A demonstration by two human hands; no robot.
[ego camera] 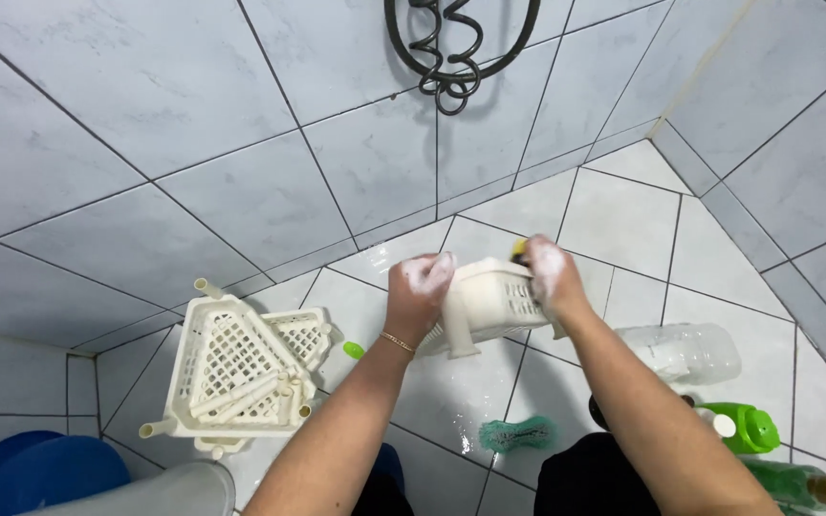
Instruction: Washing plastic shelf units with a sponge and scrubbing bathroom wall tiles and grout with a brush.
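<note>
My left hand (417, 292), covered in soap foam, grips the near left corner of a cream plastic basket shelf (489, 304) held above the wet tiled floor. My right hand (549, 272), also foamy, presses a yellow sponge (520, 250) against the basket's far right side. The sponge is mostly hidden by my fingers. A gold bracelet circles my left wrist.
More cream lattice shelf parts with tube legs (236, 373) lean in the left corner. A teal scrub brush (518, 435) lies on the floor near me. A clear plastic bottle (681, 352), a green-capped bottle (743, 427) and a green bottle (800, 485) lie right. A blue tub (35, 473) sits lower left.
</note>
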